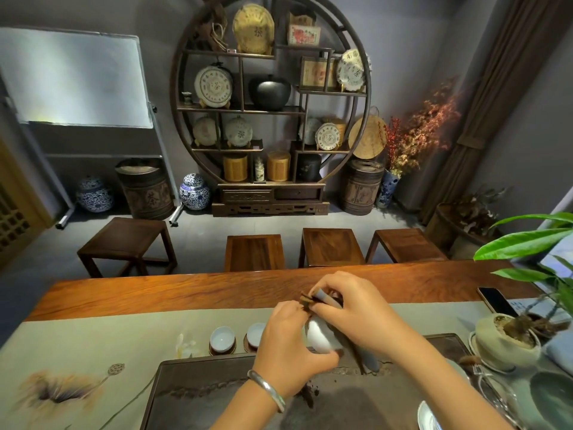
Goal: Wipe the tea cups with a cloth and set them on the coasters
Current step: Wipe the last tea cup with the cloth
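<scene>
My left hand (290, 346) grips a pale white tea cup (319, 335), held tilted above the dark tea tray (198, 395). My right hand (356, 311) pinches a dark brown and grey cloth (321, 297) at the cup's upper edge, and the cloth hangs down behind the cup. Two more white cups stand on dark round coasters on the table runner: one cup (222, 338) at the left, the other cup (255, 335) partly hidden by my left hand.
A potted plant (508, 339) and glassware stand at the right. A phone (496, 301) lies on the wooden table's far right. Stools (254, 252) line the far side. A small white ornament (186, 346) sits left of the cups.
</scene>
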The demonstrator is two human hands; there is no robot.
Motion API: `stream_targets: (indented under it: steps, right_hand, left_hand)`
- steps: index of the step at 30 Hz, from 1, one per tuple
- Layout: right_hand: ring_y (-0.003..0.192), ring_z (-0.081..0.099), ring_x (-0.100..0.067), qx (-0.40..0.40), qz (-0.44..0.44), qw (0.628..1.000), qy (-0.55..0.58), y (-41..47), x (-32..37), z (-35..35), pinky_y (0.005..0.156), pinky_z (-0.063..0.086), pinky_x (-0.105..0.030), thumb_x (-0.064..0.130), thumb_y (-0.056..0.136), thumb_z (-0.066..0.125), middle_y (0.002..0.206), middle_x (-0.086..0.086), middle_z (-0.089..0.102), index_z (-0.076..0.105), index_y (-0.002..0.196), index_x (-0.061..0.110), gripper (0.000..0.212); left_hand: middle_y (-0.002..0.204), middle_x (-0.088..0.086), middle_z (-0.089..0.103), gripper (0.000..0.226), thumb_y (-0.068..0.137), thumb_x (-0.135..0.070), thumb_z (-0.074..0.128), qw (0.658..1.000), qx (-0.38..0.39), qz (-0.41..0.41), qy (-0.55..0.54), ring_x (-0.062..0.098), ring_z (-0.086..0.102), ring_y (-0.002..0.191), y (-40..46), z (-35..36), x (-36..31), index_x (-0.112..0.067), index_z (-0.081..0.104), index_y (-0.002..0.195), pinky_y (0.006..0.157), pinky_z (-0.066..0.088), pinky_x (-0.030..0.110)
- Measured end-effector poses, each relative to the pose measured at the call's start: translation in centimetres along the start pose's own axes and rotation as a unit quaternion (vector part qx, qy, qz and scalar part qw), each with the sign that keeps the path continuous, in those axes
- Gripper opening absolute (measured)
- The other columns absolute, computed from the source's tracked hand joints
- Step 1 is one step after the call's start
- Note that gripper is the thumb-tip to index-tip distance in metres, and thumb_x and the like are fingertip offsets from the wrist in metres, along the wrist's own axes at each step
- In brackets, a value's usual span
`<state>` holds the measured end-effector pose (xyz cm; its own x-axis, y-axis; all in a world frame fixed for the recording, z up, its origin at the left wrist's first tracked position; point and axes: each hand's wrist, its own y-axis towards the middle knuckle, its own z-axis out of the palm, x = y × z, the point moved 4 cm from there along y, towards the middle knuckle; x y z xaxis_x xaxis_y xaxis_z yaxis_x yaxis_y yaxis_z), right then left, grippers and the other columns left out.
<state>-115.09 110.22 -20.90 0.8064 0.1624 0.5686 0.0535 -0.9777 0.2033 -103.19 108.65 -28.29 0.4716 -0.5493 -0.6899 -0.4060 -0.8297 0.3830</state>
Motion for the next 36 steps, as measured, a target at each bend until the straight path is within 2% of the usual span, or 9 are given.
stream_targets:
  steps: [3, 9, 16, 19, 21, 24, 28, 32, 36]
  right_hand:
    - [0.08, 0.053, 0.002, -0.005, 0.019, 1.0, 0.01, 0.3, -0.4, 0.4, 0.063, 0.034, -0.014, 0.031, 0.083, 0.065, 0.084, 0.014, 0.059, 0.064, 0.084, 0.031, 0.001]
    - [0.055, 0.045, -0.001, -0.001, 0.075, 0.995, 0.062, 0.0, -2.0, 0.7, 0.055, 0.032, -0.019, 0.029, 0.084, 0.065, 0.056, 0.011, 0.049, 0.05, 0.057, 0.028, 0.031]
    - [0.053, 0.037, -0.013, -0.001, 0.183, 0.966, 0.18, -1.6, -4.8, 1.2, 0.054, 0.028, -0.027, 0.023, 0.086, 0.063, 0.058, -0.004, 0.035, 0.04, 0.059, 0.013, 0.037]
    - [0.048, 0.038, -0.011, 0.005, 0.224, 0.956, 0.188, -2.8, -6.2, 1.8, 0.052, 0.029, -0.026, 0.024, 0.087, 0.063, 0.051, 0.004, 0.035, 0.037, 0.058, 0.016, 0.04]
    - [0.047, 0.036, -0.008, 0.067, 0.232, 0.958, 0.156, -3.6, -6.7, 2.0, 0.05, 0.027, -0.025, 0.026, 0.085, 0.064, 0.049, 0.009, 0.033, 0.037, 0.055, 0.02, 0.041]
    - [0.049, 0.037, -0.006, 0.115, 0.224, 0.961, 0.118, -4.4, -6.5, 1.9, 0.051, 0.028, -0.024, 0.03, 0.08, 0.069, 0.048, 0.011, 0.037, 0.042, 0.051, 0.018, 0.041]
    - [0.078, 0.06, -0.001, -0.046, 0.145, 0.983, 0.105, -3.1, -4.6, -0.1, 0.071, 0.047, -0.023, 0.027, 0.081, 0.068, 0.079, 0.014, 0.065, 0.067, 0.078, 0.029, 0.003]
    - [0.09, 0.054, 0.001, -0.035, 0.078, 0.995, 0.049, -2.1, -2.4, 1.1, 0.073, 0.04, -0.013, 0.025, 0.083, 0.065, 0.094, 0.014, 0.058, 0.065, 0.091, 0.035, 0.012]
    - [0.094, 0.049, -0.012, -0.014, 0.019, 1.0, -0.014, -2.0, -1.5, 3.1, 0.081, 0.042, -0.025, 0.024, 0.088, 0.057, 0.094, 0.008, 0.053, 0.063, 0.094, 0.024, 0.009]
  left_hand:
    - [0.09, -0.022, 0.055, 0.04, 0.056, -0.045, 0.075, 0.999, -0.021, -0.013, -0.03, -0.002, 0.048, 0.095, -0.3, 0.0, 0.1, -0.029, 0.063, 0.09, 0.076, 0.042, 0.011]
    - [0.102, -0.028, 0.057, 0.052, 0.055, -0.04, 0.079, 0.996, -0.058, -0.021, -0.069, -0.008, 0.049, 0.104, -1.3, -0.6, 0.2, -0.042, 0.06, 0.103, 0.087, 0.034, 0.002]
    - [0.093, -0.024, 0.059, 0.044, 0.052, -0.05, 0.074, 0.99, -0.072, -0.07, -0.104, -0.005, 0.052, 0.097, -1.9, 0.3, 0.4, -0.05, 0.057, 0.093, 0.08, 0.037, 0.004]
    - [0.091, -0.023, 0.059, 0.046, 0.048, -0.055, 0.075, 0.985, -0.079, -0.109, -0.109, -0.007, 0.052, 0.095, -2.1, 1.0, 0.9, -0.052, 0.056, 0.09, 0.076, 0.037, 0.002]
    - [0.091, -0.023, 0.059, 0.048, 0.047, -0.058, 0.076, 0.982, -0.081, -0.13, -0.11, -0.007, 0.052, 0.094, -2.0, 1.1, 1.3, -0.052, 0.057, 0.09, 0.075, 0.038, 0.004]
    - [0.092, -0.023, 0.057, 0.051, 0.049, -0.061, 0.075, 0.986, -0.053, -0.13, -0.085, -0.004, 0.052, 0.094, -1.8, 1.2, 1.8, -0.049, 0.056, 0.095, 0.074, 0.039, 0.007]
    - [0.092, -0.024, 0.054, 0.048, 0.051, -0.06, 0.072, 0.994, -0.005, -0.098, -0.046, -0.005, 0.045, 0.097, -2.0, 1.8, 1.7, -0.057, 0.049, 0.093, 0.078, 0.032, 0.003]
    - [0.084, -0.018, 0.055, 0.037, 0.051, -0.052, 0.07, 0.997, 0.006, -0.071, -0.035, 0.005, 0.048, 0.088, -1.9, 2.4, 0.9, -0.045, 0.057, 0.085, 0.073, 0.041, 0.016]
    - [0.072, -0.013, 0.054, 0.03, 0.046, -0.048, 0.071, 0.994, 0.0, -0.091, -0.069, 0.004, 0.05, 0.077, -1.4, 2.0, 1.2, -0.038, 0.05, 0.065, 0.062, 0.037, 0.018]
